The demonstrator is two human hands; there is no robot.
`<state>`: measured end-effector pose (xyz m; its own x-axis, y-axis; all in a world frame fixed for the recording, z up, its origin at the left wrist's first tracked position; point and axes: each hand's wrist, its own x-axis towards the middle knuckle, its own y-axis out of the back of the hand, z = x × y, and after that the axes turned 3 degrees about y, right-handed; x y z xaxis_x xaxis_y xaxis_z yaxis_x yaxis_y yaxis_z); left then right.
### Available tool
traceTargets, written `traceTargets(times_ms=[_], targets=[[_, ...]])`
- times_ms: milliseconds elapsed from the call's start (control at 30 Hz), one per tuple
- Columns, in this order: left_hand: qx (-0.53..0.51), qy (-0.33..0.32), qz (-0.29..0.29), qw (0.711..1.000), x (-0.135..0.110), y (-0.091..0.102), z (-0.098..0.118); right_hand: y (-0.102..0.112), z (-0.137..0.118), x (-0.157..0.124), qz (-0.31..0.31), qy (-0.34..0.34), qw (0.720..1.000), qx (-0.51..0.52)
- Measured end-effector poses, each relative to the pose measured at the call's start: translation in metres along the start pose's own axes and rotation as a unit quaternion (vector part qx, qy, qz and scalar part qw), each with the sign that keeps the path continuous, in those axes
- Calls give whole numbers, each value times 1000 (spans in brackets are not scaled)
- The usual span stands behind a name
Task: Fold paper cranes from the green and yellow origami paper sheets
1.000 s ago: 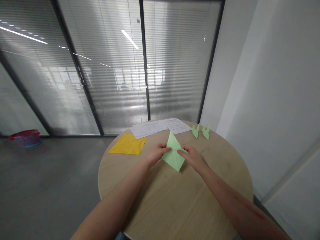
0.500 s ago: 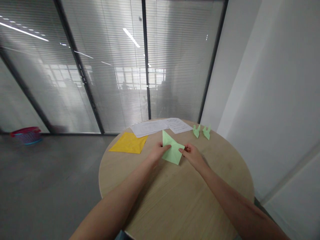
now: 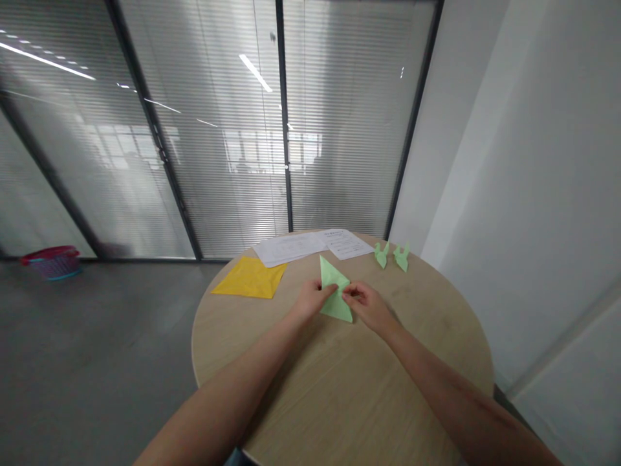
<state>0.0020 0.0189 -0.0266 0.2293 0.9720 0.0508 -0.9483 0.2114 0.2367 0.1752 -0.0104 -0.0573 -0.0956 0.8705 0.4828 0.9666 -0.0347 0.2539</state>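
A sheet of light green origami paper [image 3: 334, 307], partly folded, is held above the middle of the round table. My left hand [image 3: 312, 298] grips its left side, thumb on top and the other fingers hidden behind. At the right edge, my right hand [image 3: 365, 301] pinches the paper between thumb and forefinger. One corner of the paper points up and away from me. Two small folded green paper birds [image 3: 381, 256] stand near the far right rim of the table.
Yellow paper [image 3: 250, 278] lies at the table's left. Two white printed sheets [image 3: 291, 248] overlap along the far edge of the wooden table [image 3: 334, 395]. Behind it rises a glass partition with blinds [image 3: 339, 129]. A red and blue basket [image 3: 52, 263] sits on the floor at far left.
The right corner of the green paper has been folded inward, so the sheet looks narrower. My right hand has moved slightly left with it; my left hand has shifted a little right.
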Motion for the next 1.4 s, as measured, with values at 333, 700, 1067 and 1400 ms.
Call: traceTargets(times_ms=[333,700,1067,1400], targets=[[-43,-6,-81,996,1,0,-5,1,10,3,29,-39,998,28],[-112,19,-38,993,-3,2,4,2,-1,2,-20,-111,983,144],[-55,8,-10,998,-5,1,7,3,-11,0,-62,-155,976,142],[-122,-11,44,992,-2,13,12,4,-12,0,-99,-160,971,145]])
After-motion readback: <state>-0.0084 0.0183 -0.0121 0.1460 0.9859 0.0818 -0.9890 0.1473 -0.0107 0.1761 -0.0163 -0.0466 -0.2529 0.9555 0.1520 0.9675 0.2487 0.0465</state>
